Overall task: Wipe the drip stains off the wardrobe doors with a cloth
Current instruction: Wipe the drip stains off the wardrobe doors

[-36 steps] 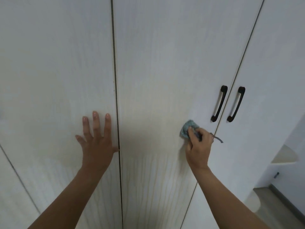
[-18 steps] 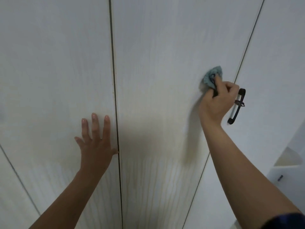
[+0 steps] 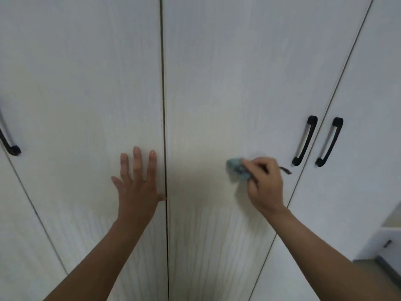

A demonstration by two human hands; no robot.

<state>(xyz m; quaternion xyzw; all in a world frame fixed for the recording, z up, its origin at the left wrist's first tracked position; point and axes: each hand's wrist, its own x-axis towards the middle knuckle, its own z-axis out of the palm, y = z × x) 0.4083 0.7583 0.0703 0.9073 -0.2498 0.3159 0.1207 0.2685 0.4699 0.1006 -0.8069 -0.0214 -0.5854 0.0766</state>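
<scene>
White wood-grain wardrobe doors fill the view. My right hand [image 3: 265, 183] grips a small bunched blue-grey cloth [image 3: 237, 169] and holds it against the middle door [image 3: 227, 83], left of its black handle [image 3: 304, 140]. Faint vertical drip streaks [image 3: 212, 240] run down the lower part of that door. My left hand [image 3: 138, 183] presses flat with fingers spread on the neighbouring left door [image 3: 86, 83], beside the seam between the two.
A second black handle [image 3: 329, 141] sits on the right door and another black handle [image 3: 9, 144] shows at the far left edge. A white shelf unit [image 3: 388, 233] and grey floor [image 3: 382, 270] appear at the lower right.
My right hand has swept the cloth up beside the handle and back down and leftwards on the middle door. My left hand stays flat on the left door.
</scene>
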